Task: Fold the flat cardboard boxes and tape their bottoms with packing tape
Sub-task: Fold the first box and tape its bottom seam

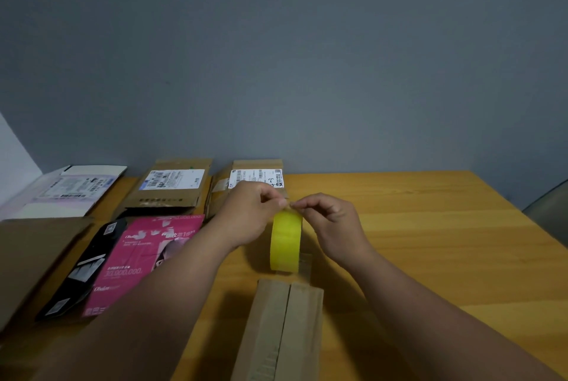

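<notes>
Tape roll [285, 242] (yellow) upright; wooden table [430, 242]

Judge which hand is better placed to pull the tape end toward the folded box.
Probably the right hand. Both hands pinch at the top of the tape roll, but the right one sits on the side where a clear strip hangs, while the left hand can steady the roll above the box.

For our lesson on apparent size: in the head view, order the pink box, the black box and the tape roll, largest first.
1. Pink box.
2. Black box, partly under the pink one, so its full size is unsure.
3. Tape roll, seen edge-on, clearly smallest.
</notes>
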